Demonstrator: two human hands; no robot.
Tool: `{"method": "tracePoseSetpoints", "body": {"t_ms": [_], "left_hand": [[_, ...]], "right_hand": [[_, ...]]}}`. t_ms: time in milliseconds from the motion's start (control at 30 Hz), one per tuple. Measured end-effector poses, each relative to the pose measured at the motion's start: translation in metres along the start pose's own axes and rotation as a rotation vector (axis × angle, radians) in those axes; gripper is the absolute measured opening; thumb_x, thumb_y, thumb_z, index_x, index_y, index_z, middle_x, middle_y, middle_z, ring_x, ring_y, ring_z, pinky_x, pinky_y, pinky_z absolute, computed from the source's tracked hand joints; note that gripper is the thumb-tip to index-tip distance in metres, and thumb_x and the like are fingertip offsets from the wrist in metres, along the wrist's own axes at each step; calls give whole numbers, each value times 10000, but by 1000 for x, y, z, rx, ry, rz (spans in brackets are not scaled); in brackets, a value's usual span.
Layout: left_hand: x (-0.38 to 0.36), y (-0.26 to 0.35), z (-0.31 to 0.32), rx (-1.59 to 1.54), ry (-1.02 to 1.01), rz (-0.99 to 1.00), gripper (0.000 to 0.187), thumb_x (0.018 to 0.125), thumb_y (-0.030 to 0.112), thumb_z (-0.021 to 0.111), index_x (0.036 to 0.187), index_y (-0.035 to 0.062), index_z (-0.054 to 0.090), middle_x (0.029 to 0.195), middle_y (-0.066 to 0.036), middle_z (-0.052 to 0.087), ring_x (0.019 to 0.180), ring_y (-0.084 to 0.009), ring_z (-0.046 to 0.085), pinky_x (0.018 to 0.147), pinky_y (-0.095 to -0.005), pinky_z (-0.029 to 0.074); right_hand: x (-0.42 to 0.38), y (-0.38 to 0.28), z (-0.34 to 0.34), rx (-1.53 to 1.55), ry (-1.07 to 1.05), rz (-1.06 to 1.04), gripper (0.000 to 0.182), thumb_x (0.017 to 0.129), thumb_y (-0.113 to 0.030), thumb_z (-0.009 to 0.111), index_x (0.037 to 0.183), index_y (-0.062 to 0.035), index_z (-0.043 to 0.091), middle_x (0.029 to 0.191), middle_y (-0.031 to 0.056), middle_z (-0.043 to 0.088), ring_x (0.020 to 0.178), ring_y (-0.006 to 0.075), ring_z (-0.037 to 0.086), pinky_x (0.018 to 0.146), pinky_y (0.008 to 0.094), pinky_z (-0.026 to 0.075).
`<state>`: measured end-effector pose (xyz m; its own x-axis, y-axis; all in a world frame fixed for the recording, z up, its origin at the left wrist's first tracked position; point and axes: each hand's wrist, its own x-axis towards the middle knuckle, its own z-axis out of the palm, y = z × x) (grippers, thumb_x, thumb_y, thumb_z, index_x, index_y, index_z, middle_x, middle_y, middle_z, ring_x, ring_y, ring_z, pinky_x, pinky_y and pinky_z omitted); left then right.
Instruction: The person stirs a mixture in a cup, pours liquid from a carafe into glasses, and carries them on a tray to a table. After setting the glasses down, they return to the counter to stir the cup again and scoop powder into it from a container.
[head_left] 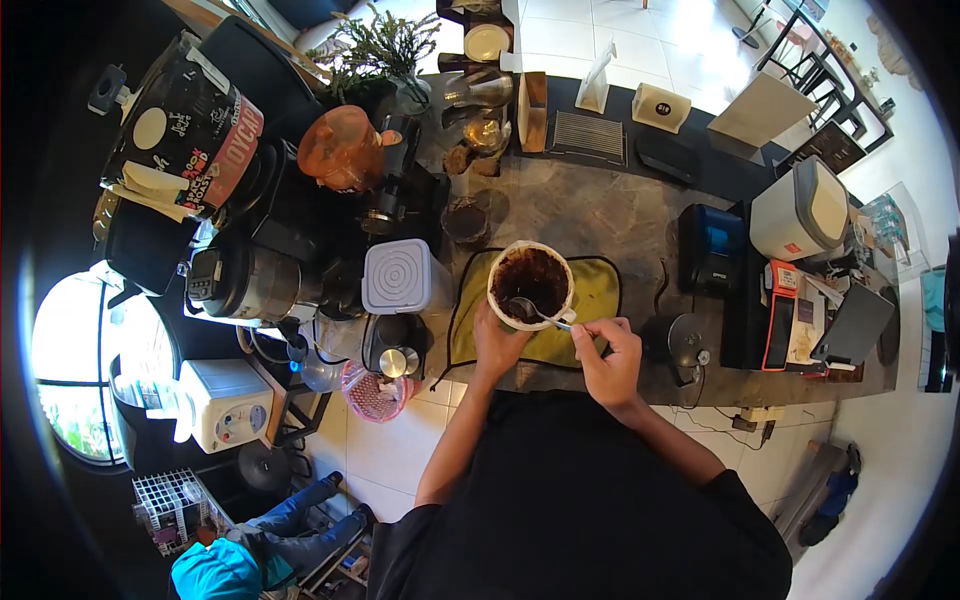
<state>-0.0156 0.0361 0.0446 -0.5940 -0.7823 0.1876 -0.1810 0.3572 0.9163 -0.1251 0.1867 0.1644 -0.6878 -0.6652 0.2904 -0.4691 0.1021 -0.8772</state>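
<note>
Head view looked straight down on both hands at a dark stone counter. Right hand was closed around the handle of a metal spoon, pinching it, with the bowl dipped inside a white filter cone full of wet coffee grounds. Left hand curled against the cone's near wall, fingers wrapped on it. That cone sat on a yellow-green cloth (dark-edged). Just left stood a grey ribbed-lid container; to the right, a black kettle.
</note>
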Motion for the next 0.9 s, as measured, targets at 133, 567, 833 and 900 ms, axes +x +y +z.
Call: {"method": "tracePoseSetpoints", "body": {"t_ms": [133,567,833,900], "left_hand": [[0,-3,1,-8,9,0,557,704,169,881,1199,28,668,1225,-184,658,1182,-402,597,988,-491,484],[1,-6,0,27,15,23,593,697,187,890,1224,36,663,1266,-185,644,1217,-395,581,1020,-495,472],[2,2,0,5,16,-8,586,691,181,894,1209,27,667,1225,-181,662,1183,-398,597,998,-486,484],[2,2,1,19,22,-6,582,690,177,893,1205,25,668,1214,-180,667,1173,-397,603,992,-483,488]], "right_hand": [[3,9,4,173,28,257,189,938,-125,713,797,-3,685,630,26,631,582,104,535,616,289,392],[12,13,7,594,75,588,223,956,-92,672,764,19,648,633,-13,543,551,45,481,530,233,374],[14,13,5,689,67,734,227,964,-114,638,770,3,631,600,-6,499,508,73,436,528,259,394],[15,14,6,692,67,767,236,963,-141,638,769,-8,625,576,-12,475,493,77,418,521,258,383]]}}
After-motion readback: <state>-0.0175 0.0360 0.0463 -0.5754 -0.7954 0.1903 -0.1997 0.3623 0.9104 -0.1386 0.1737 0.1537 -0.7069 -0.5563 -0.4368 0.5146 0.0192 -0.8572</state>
